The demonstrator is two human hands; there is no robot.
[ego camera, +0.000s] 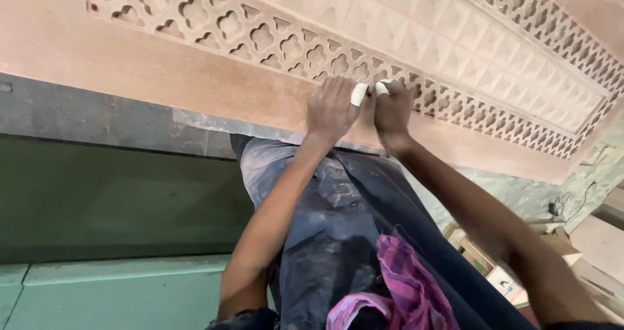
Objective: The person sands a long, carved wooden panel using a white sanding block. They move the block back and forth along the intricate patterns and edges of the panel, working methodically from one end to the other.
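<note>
One carved panel (390, 37) – two hands, left hand (330, 112), right hand (392, 112)

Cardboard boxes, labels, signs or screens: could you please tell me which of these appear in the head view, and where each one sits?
Cardboard box: lower right, on the floor beyond the right forearm; open, brown with pale flaps, partly hidden.
No labels, signs or screens show. Both hands, left hand and right hand, rest on the carved panel, a reddish board with pierced lattice.
</note>
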